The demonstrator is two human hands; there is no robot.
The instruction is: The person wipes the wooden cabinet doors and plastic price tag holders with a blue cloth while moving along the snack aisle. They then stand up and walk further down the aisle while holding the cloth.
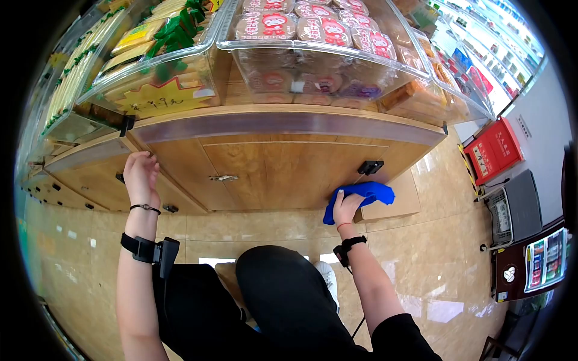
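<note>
My right hand (345, 206) holds a bunched blue cloth (374, 192) against the lower right of the wooden cabinet front (271, 174), just under a black latch (370, 167). Part of the cloth hangs out on both sides of my fingers. Over to the left, my left hand (142, 177) is raised close to the cabinet's upright frame, below the top ledge. Its fingers are curled in, and nothing shows in them. A metal catch (223, 178) sits on the panel between the two hands.
Clear bins of round packaged snacks (325, 30) and bagged sticks (141, 36) stand on the cabinet. A cardboard box (394, 201) is on the floor beside the cloth. Further right are a red box (492, 150) and a grey cart (518, 204). My knees are close below.
</note>
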